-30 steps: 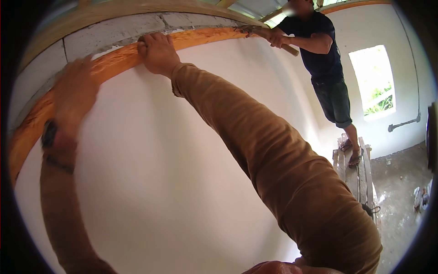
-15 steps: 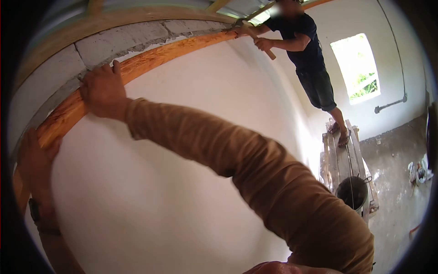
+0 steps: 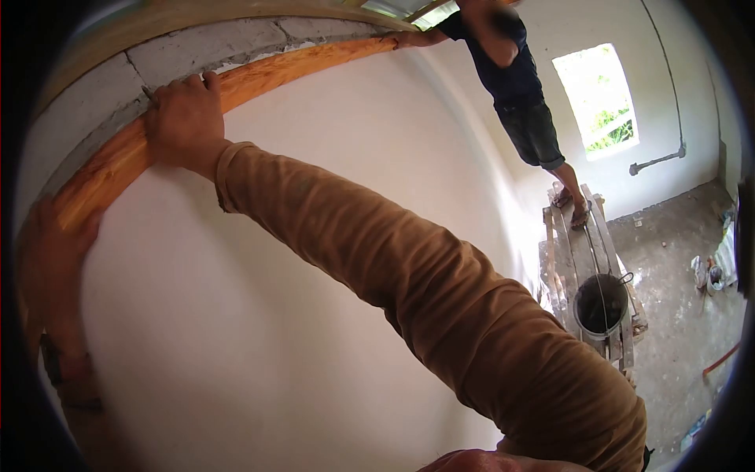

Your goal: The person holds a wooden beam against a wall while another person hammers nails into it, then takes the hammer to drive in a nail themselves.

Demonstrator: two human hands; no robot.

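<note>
**A:** Where is the right hand (image 3: pixel 185 118)?

**B:** Up on the batten (image 3: pixel 291 69), the orange wooden one that runs along the top of the white wall (image 3: pixel 377 118). The palm lies flat on the wood. The fingers are spread, and their tips reach up to the grey blocks (image 3: pixel 197 43) above. It presses on the batten and does not clench it.

**A:** And the left hand (image 3: pixel 55 244)?

**B:** It is lower along the same batten, at the dim left edge of the view, and it touches the wood. I cannot tell whether it grips or only pushes.

**A:** Is anyone else there?

**B:** A person (image 3: pixel 515 86) in a dark shirt and shorts stands at the far end of the batten on some planks (image 3: pixel 566 236). One arm reaches up to that end.

**A:** Is anything near them?

**B:** A dark bucket (image 3: pixel 598 332) sits on the planks, on the near side of the person's feet. A bright window (image 3: pixel 596 98) is in the far wall, and the bare floor (image 3: pixel 676 236) lies below it.
</note>
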